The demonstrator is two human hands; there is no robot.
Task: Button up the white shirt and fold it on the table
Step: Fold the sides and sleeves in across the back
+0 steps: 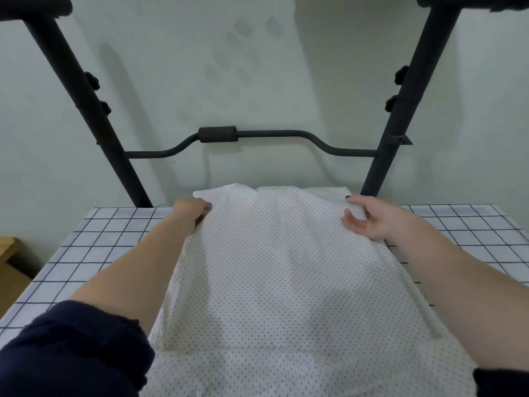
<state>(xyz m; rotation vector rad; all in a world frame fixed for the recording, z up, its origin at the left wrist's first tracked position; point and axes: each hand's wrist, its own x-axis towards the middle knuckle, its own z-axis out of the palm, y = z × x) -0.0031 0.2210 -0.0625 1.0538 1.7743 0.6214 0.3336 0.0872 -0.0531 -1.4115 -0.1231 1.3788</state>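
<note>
You are reaching both arms out over the white shirt [274, 267], which is lying lengthwise down the middle of the table [86, 253], running from the near edge to the far edge. The shirt is white with fine dark dots, and it is lying back side up, so no buttons are showing. A folded layer is sitting on top of it, with a straight edge crossing the fabric near you.

Your left hand [191, 212] is gripping the far left edge of the shirt, fingers curled down into the cloth with the knuckles facing you. Your right hand [369, 219] is holding the far right edge, with the thumb lying on top of the fabric and the fingers curling round the edge from the side; the palm is turned partly up. The two hands are well apart, one at each far corner of the folded layer.

Dark sleeves [71, 353] are pushed up both your forearms. The table is wearing a pale cloth with a dark grid. Beyond its far edge a black metal frame [252, 138] is standing against a pale wall [257, 67], with two slanting posts and a bent crossbar between them.
</note>
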